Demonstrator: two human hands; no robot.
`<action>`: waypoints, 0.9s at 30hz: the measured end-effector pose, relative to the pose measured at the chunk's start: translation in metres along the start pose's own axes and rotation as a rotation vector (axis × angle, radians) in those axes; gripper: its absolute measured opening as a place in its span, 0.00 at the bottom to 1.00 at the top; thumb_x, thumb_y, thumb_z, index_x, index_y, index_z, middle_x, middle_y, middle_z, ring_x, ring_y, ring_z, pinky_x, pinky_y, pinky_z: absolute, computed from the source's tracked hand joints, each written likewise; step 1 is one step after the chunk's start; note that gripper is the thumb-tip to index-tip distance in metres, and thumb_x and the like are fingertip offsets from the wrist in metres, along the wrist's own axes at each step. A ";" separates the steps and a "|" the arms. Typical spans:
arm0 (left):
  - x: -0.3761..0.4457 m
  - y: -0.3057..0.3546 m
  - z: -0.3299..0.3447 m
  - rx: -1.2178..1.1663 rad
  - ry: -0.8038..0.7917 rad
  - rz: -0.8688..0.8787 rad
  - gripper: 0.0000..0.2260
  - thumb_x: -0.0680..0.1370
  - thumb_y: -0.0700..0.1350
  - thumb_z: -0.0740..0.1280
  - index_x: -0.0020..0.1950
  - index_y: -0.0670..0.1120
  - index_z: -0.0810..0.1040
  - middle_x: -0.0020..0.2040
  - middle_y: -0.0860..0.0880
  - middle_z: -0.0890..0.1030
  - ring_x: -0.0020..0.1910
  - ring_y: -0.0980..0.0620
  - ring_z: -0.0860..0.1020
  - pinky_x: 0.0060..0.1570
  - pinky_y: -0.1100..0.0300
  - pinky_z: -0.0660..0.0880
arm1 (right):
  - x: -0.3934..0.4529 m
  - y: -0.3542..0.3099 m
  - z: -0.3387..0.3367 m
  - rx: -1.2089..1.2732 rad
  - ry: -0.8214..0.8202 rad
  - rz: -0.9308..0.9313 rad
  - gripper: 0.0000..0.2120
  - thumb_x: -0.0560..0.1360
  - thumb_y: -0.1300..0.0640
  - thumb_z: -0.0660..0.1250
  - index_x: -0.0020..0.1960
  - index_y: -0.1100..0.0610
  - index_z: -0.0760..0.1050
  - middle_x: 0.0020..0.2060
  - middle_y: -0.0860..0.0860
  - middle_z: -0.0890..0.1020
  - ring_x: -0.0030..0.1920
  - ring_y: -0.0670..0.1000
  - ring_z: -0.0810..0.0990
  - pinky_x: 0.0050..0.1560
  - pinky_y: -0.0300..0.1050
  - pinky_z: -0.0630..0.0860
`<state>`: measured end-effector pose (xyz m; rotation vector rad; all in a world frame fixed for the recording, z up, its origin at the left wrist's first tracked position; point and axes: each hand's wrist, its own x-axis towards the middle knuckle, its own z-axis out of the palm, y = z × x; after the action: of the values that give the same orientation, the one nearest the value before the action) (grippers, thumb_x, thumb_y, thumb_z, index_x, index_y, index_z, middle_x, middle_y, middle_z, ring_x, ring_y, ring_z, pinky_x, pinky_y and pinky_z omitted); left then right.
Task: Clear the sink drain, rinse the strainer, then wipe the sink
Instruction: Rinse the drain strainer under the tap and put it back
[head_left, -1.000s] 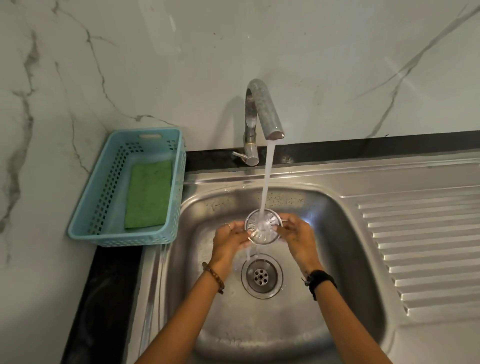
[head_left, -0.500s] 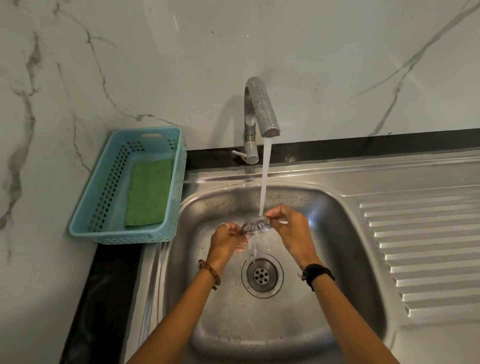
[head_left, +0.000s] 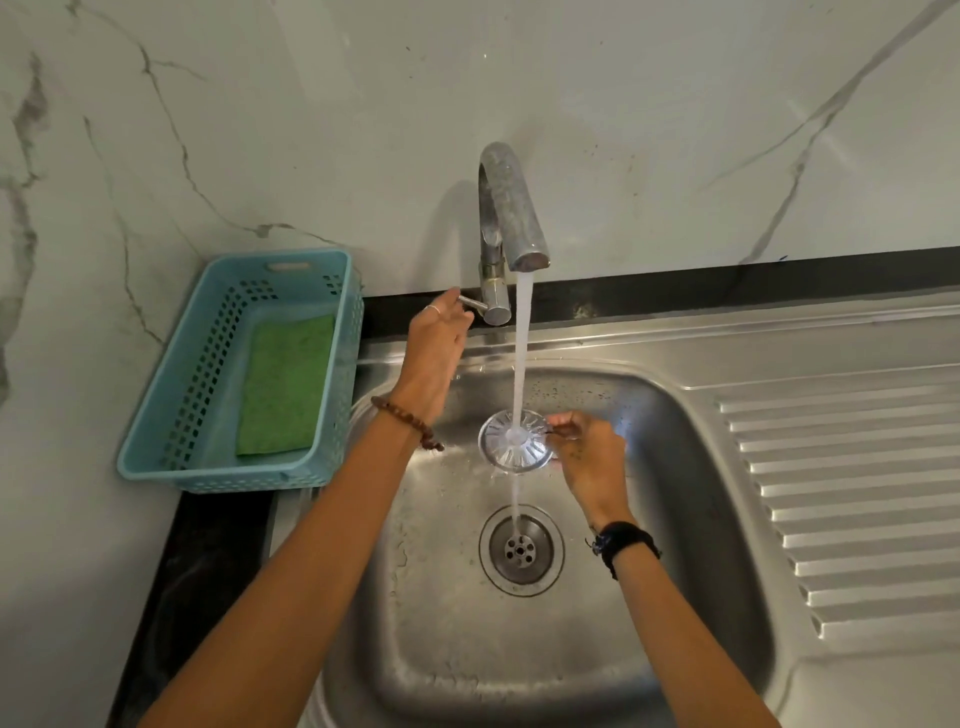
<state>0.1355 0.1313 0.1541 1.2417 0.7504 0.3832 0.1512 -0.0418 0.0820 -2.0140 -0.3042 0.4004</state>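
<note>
My right hand (head_left: 589, 457) pinches the round metal strainer (head_left: 514, 441) by its right edge and holds it flat over the steel sink (head_left: 691, 493). Water from the tap (head_left: 511, 208) falls on the strainer's middle and runs through to the open drain (head_left: 521, 551) below. My left hand (head_left: 436, 338) is up at the tap's small side lever (head_left: 475, 303), fingers curled round its end. A green sponge (head_left: 285, 384) lies in the blue basket (head_left: 156, 431) left of the sink.
A ribbed steel drainboard (head_left: 852, 499) stretches right of the basin. The marble wall (head_left: 675, 130) rises behind the tap, and a dark counter strip (head_left: 197, 571) runs along the sink's left edge under the basket.
My left hand let go of the strainer and rose to the tap lever. The strainer, tilted a moment ago, is flat under the stream again, held by my right hand alone.
</note>
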 end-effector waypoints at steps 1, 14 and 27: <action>-0.001 -0.001 0.002 0.048 -0.024 0.036 0.23 0.77 0.32 0.58 0.72 0.43 0.62 0.72 0.45 0.66 0.68 0.53 0.68 0.65 0.62 0.66 | 0.000 0.000 0.000 -0.006 -0.005 -0.001 0.08 0.73 0.66 0.67 0.52 0.61 0.79 0.49 0.57 0.84 0.47 0.49 0.80 0.49 0.39 0.78; -0.040 -0.087 -0.024 0.788 -0.328 0.213 0.34 0.78 0.36 0.59 0.75 0.56 0.43 0.67 0.51 0.69 0.37 0.62 0.72 0.37 0.71 0.73 | -0.030 0.019 -0.001 -0.685 -0.095 -0.449 0.09 0.70 0.63 0.70 0.50 0.56 0.77 0.45 0.51 0.79 0.36 0.49 0.79 0.30 0.30 0.64; -0.092 -0.247 -0.049 1.524 -0.547 0.127 0.21 0.80 0.49 0.55 0.73 0.54 0.59 0.78 0.46 0.45 0.76 0.44 0.41 0.72 0.45 0.39 | -0.031 0.106 0.036 -0.122 -0.215 0.382 0.14 0.70 0.76 0.59 0.44 0.58 0.72 0.43 0.59 0.79 0.42 0.54 0.77 0.47 0.56 0.80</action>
<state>0.0049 0.0323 -0.0574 2.6609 0.4000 -0.5857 0.1126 -0.0723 -0.0234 -2.1533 -0.0729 0.8591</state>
